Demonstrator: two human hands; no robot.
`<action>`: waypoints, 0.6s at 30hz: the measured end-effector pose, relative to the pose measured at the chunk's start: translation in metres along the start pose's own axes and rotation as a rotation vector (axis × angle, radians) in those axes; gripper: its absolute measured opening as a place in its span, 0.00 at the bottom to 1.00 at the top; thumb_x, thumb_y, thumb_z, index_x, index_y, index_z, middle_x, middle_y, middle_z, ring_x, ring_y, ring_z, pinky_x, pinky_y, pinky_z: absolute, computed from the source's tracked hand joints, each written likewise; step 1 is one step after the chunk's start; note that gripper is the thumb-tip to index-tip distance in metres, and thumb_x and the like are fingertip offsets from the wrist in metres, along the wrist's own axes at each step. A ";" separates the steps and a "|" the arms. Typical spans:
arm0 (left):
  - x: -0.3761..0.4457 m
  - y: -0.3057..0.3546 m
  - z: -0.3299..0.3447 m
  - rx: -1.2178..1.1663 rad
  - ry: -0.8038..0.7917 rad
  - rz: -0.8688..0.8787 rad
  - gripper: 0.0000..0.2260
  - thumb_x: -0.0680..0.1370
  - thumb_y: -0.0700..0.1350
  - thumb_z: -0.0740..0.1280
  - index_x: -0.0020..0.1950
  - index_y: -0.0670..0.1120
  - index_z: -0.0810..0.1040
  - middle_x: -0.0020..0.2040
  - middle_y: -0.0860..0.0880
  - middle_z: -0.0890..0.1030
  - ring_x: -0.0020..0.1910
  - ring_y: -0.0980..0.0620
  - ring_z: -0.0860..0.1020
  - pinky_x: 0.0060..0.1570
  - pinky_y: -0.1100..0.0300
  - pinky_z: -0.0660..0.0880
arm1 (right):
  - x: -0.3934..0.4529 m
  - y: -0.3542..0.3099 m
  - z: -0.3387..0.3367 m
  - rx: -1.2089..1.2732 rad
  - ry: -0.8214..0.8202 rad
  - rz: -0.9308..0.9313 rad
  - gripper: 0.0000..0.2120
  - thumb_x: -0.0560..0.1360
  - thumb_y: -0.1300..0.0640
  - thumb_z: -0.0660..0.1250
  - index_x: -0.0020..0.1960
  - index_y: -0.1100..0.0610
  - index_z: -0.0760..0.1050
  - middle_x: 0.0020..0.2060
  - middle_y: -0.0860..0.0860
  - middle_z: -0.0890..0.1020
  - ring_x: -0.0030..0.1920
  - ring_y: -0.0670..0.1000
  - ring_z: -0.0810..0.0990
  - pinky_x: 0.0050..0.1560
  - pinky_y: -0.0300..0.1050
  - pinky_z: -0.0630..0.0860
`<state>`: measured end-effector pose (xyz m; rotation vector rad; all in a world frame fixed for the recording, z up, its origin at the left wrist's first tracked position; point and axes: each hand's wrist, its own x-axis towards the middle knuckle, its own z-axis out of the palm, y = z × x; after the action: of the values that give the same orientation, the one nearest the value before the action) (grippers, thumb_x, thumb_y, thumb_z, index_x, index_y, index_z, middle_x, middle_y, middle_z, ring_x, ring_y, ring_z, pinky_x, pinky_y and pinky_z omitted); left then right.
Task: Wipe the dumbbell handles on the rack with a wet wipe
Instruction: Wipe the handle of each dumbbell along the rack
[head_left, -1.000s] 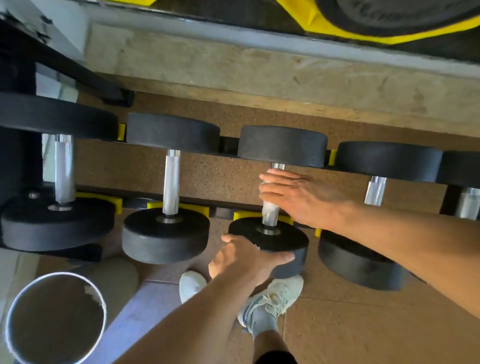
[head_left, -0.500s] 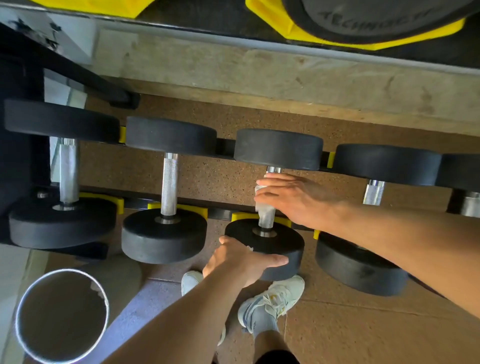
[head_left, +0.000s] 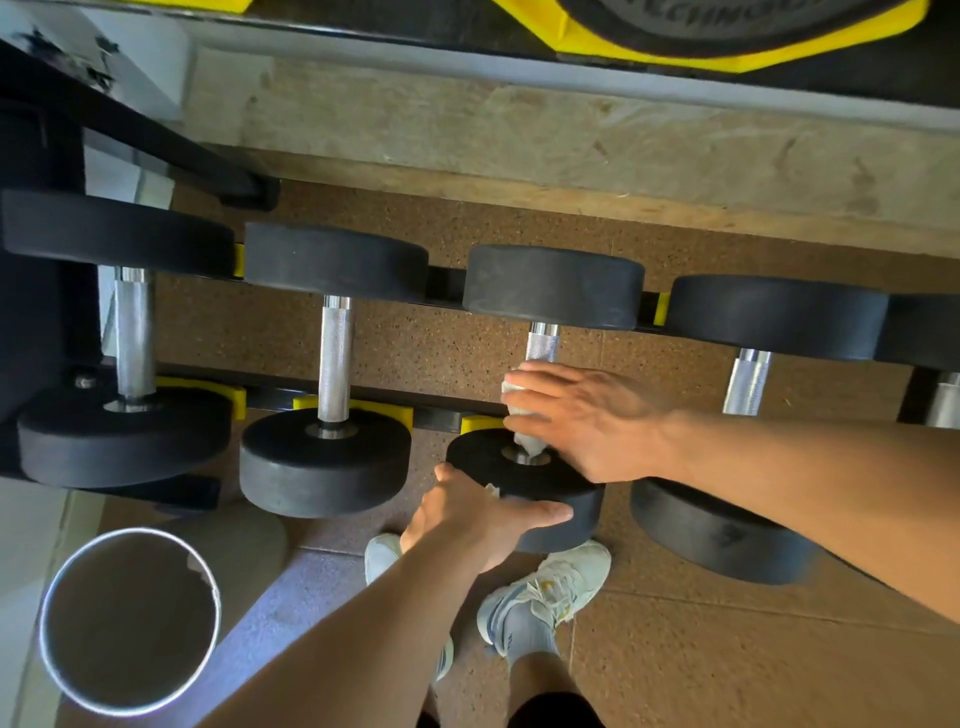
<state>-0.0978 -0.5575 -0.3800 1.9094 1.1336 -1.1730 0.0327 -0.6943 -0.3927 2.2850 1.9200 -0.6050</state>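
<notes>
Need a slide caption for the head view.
Right hand wraps white wet wipe around knurled steel dumbbell handle; left hand steadies its black end.

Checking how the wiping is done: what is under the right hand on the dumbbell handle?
A white wipe shows under the right hand, wrapped around the handle near its lower end. The hand covers most of the wipe and that part of the handle.

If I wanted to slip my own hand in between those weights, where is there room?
Open gaps lie beside the second dumbbell's handle, bordered by the black weight heads, over the cork floor. The third dumbbell is crowded: the right hand wraps a wipe round its handle, and the left hand grips its near head.
</notes>
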 end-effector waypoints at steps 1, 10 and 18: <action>-0.001 0.000 0.000 0.005 0.004 0.002 0.69 0.37 0.82 0.68 0.75 0.54 0.65 0.63 0.50 0.80 0.61 0.44 0.79 0.57 0.46 0.78 | 0.000 -0.001 -0.002 -0.001 -0.024 -0.002 0.29 0.75 0.62 0.62 0.76 0.53 0.65 0.75 0.53 0.66 0.78 0.55 0.55 0.77 0.48 0.40; -0.014 0.006 -0.001 0.265 0.088 0.017 0.60 0.58 0.81 0.67 0.77 0.44 0.58 0.65 0.46 0.79 0.64 0.43 0.78 0.56 0.50 0.76 | 0.026 0.016 -0.021 -0.071 0.105 0.021 0.18 0.77 0.65 0.61 0.64 0.57 0.78 0.62 0.54 0.81 0.66 0.55 0.76 0.75 0.51 0.62; -0.014 0.006 0.004 0.470 0.146 0.081 0.57 0.60 0.83 0.59 0.73 0.40 0.59 0.59 0.46 0.81 0.60 0.46 0.80 0.51 0.54 0.74 | 0.002 -0.023 -0.003 0.338 -0.051 0.060 0.18 0.76 0.63 0.65 0.65 0.51 0.76 0.63 0.51 0.79 0.66 0.53 0.75 0.66 0.54 0.74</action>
<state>-0.0974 -0.5688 -0.3683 2.4030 0.8942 -1.3613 0.0116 -0.6871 -0.3866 2.4776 1.8372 -1.0396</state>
